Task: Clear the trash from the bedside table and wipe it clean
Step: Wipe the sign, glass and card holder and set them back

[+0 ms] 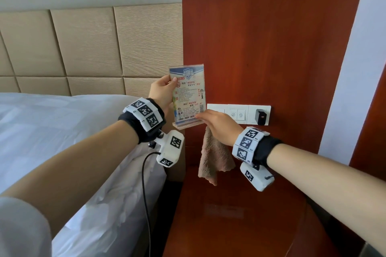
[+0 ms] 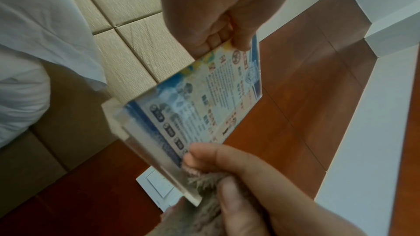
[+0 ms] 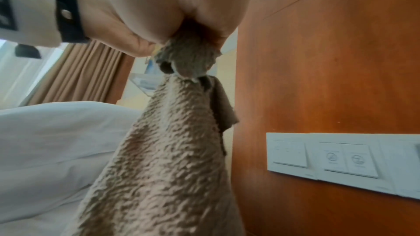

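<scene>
A bed (image 1: 52,131) with white sheets fills the left side, backed by a padded beige headboard (image 1: 87,48). To its right, 2 bare forearms reach forward, each wearing a strap with black-and-white marker tiles.

The left hand (image 1: 161,92) holds a clear acrylic sign stand (image 1: 188,96) up in the air, thumb on the printed front and fingers curled behind its left edge. The stand is upright, well above the bedside table (image 1: 240,215), whose glossy red-brown top shows no trash in the part the head view covers (its front and right edges run out of frame).

The right hand (image 1: 217,125) is closed around a bunched beige cloth (image 1: 215,158), gripping it in the fist while the thumb and forefinger touch the stand's lower right corner, near its base. Most of the cloth hangs loose below the fist, clear of the table top.

Behind, on the red-brown wall panel, sits a white strip of switches (image 1: 238,113) with a black charger (image 1: 261,117) plugged in at its right end.

The step in hand appears to be wiping the lifted stand. To do it well, the left hand should keep a firm pinch on the edge so the smooth acrylic does not slip, while the right hand gathers a flat pad of cloth and sweeps the base and both faces before setting the stand back at the table's rear edge.
</scene>
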Tool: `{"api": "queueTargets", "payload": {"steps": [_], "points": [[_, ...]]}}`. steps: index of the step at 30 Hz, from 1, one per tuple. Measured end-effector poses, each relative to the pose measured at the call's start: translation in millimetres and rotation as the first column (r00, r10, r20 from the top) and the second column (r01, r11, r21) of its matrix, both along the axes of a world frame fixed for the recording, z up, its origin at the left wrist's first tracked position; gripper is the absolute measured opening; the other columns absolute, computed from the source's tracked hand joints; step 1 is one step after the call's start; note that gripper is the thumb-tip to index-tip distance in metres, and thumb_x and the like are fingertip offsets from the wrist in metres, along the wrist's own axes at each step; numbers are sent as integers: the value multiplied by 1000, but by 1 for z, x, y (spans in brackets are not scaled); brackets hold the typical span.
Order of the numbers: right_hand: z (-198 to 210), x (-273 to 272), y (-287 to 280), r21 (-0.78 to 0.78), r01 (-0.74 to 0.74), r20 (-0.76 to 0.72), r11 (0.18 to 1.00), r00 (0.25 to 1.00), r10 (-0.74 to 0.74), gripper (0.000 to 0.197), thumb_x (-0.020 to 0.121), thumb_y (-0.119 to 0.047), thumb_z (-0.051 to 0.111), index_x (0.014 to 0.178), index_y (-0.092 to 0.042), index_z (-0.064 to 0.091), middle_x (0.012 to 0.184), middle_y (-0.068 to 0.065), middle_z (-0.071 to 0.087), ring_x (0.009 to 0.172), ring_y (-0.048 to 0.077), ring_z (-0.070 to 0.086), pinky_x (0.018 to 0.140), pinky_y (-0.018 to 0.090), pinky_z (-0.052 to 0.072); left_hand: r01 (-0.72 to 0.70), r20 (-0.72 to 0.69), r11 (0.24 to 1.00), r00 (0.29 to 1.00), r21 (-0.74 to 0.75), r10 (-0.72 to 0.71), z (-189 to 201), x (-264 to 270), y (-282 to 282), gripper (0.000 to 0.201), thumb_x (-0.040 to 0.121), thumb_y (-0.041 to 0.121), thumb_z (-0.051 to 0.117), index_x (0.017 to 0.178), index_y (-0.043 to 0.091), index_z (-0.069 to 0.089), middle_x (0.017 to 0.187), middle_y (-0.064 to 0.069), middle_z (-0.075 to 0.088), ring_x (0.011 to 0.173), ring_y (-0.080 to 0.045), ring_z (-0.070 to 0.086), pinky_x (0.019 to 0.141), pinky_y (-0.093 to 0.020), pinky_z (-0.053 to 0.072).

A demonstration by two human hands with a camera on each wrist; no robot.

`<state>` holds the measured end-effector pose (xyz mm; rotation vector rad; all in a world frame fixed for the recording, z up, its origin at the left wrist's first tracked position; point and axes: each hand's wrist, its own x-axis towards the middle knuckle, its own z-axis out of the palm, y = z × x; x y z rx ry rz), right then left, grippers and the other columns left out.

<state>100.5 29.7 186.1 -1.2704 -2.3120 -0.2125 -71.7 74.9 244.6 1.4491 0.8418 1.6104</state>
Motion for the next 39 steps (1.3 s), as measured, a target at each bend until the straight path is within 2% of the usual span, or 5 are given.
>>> {"api": "queueTargets", "payload": {"steps": [5, 18, 25, 33, 39], "points": [[-6, -16, -6, 1, -65, 27, 998, 997, 65, 36, 97, -3, 42, 131, -10, 52, 129, 9, 56, 117, 26, 55, 99, 37, 44, -34, -37, 999, 999, -2, 34, -1, 4, 2, 23, 97, 16, 48, 80, 21, 63, 88, -3, 68, 91, -23, 65, 86, -43, 54], [-3, 19, 9, -69, 116, -87, 991, 989, -122, 32, 100, -12, 35, 122, -16, 58, 115, 1, 63, 104, 21, 59, 91, 33, 46, -38, -37, 999, 999, -32, 37, -1, -27, -1, 22, 98, 18, 46, 84, 19, 63, 86, -1, 68, 76, -12, 66, 67, -28, 52], [18, -15, 8, -7, -35, -275, 999, 961, 32, 30, 99, -11, 38, 117, -10, 62, 119, 4, 64, 111, 20, 57, 94, 28, 43, -162, -33, 985, 986, -57, 161, 3, -62, -20, 20, 98, 16, 46, 83, 12, 59, 93, -7, 66, 88, -22, 64, 87, -42, 53], [38, -102, -12, -36, -343, -518, 939, 809, 276, 26, 99, -17, 40, 103, -25, 65, 83, 23, 63, 80, 41, 56, 61, 32, 38, -389, -39, 920, 921, -39, 388, 12, -139, -82, 19, 98, 14, 45, 90, 10, 62, 88, -3, 66, 82, -18, 63, 80, -34, 55], [29, -195, -43, -102, -619, -534, 779, 695, 482, 27, 99, -9, 38, 107, -10, 64, 98, -3, 62, 88, 5, 51, 76, -5, 33, -608, -34, 793, 794, -23, 607, 1, -220, -156, 30, 98, 11, 44, 71, 16, 56, 80, 0, 63, 72, -14, 61, 69, -28, 52]]}}
